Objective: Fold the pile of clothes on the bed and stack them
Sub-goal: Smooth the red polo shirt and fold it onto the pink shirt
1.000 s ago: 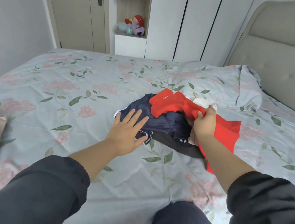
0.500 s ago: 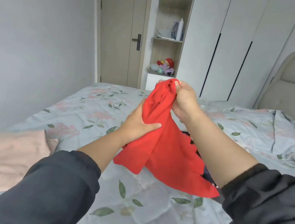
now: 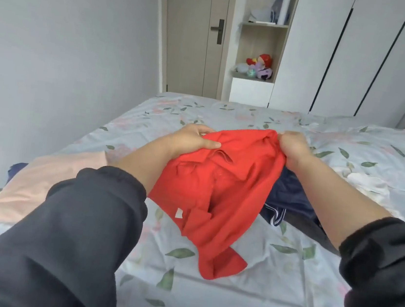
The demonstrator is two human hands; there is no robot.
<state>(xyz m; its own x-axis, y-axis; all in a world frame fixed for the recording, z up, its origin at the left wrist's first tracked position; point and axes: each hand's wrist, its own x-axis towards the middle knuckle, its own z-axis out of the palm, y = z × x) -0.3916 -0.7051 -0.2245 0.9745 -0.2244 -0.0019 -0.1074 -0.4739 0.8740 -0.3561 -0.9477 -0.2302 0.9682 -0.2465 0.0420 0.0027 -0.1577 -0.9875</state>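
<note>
The shirt (image 3: 218,180) I hold is bright red, with a white tag (image 3: 178,213). The navy garment (image 3: 290,197) has white piping. My sleeves (image 3: 72,226) are dark charcoal. The sheet (image 3: 229,297) is pale blue-grey with pink blossoms and green leaves; the folded cloth (image 3: 48,175) is peach-pink.

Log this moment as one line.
left hand grips red shirt | right hand grips red shirt | shirt unfolded | navy garment lies on bed

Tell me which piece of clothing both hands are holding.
The red garment, gripped along its top edge by the left hand and right hand; the navy garment and pink garment lie on the bed.
</note>
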